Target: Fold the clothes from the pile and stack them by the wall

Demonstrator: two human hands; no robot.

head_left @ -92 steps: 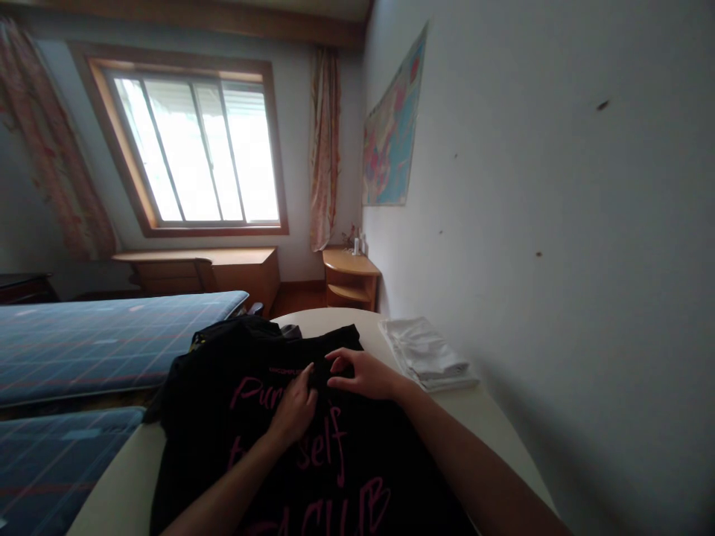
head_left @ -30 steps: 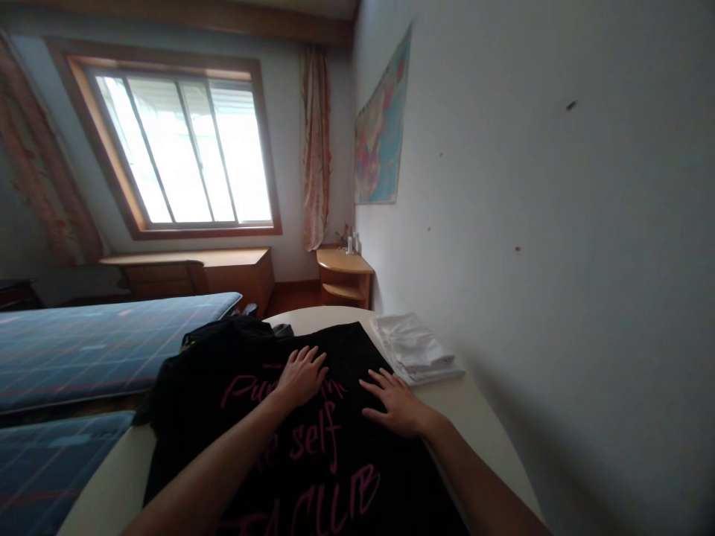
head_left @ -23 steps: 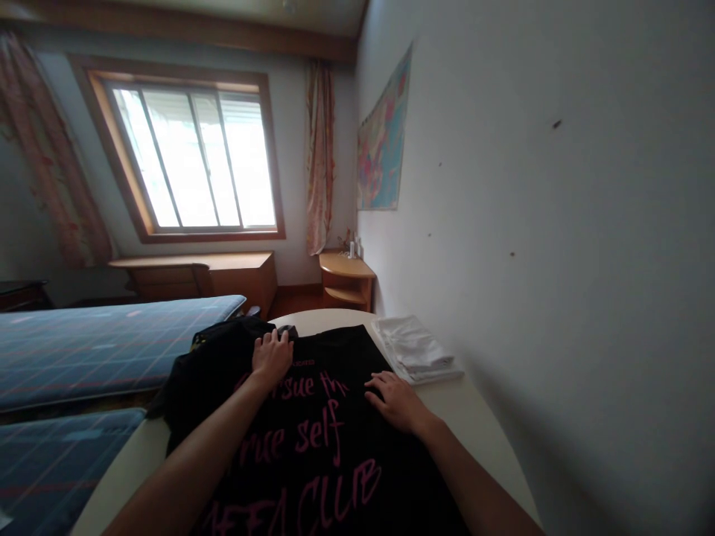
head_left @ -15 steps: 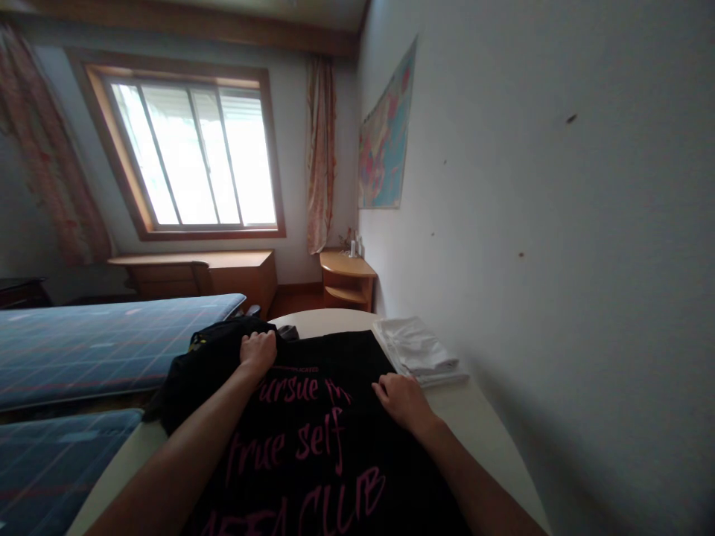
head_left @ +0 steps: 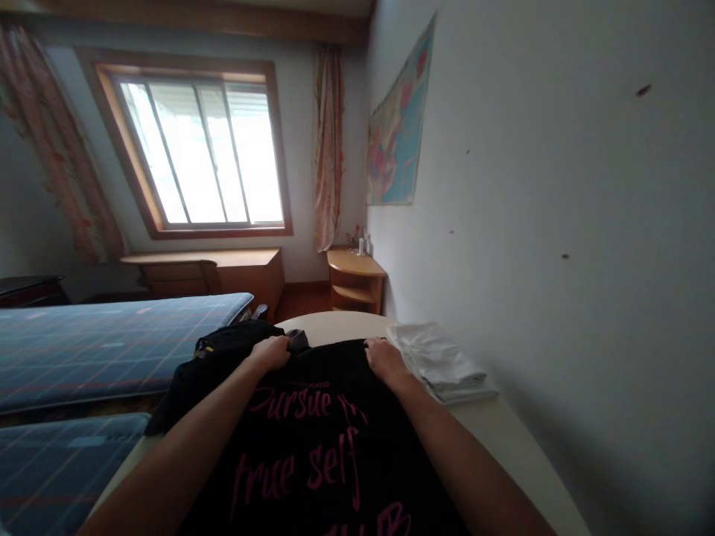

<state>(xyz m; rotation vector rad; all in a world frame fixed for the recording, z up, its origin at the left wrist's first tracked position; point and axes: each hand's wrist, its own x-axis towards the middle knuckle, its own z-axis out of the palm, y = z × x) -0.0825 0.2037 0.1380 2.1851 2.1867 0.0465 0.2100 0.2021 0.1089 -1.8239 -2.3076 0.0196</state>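
Observation:
A black T-shirt [head_left: 302, 461] with pink lettering lies spread over the round table, its far edge away from me. My left hand [head_left: 272, 352] is closed on the cloth at the shirt's far left, its fingers curled. At the far right corner, my right hand [head_left: 385, 359] also has bent fingers closed on the fabric. Dark bunched clothing [head_left: 223, 350] with a small yellow mark lies beside and beyond my left hand. A folded white garment [head_left: 439, 357] rests just right of my right hand.
The pale round table [head_left: 335, 324] stands close to the white wall [head_left: 514, 186] on the right. Blue plaid mattresses [head_left: 112, 342] lie to the left. Beyond are a wooden desk [head_left: 240, 258], a corner shelf [head_left: 357, 262] and a window [head_left: 206, 149].
My right hand has moved from the shirt's right side to its far right corner. My left hand has shifted slightly right. The camera view has turned a little.

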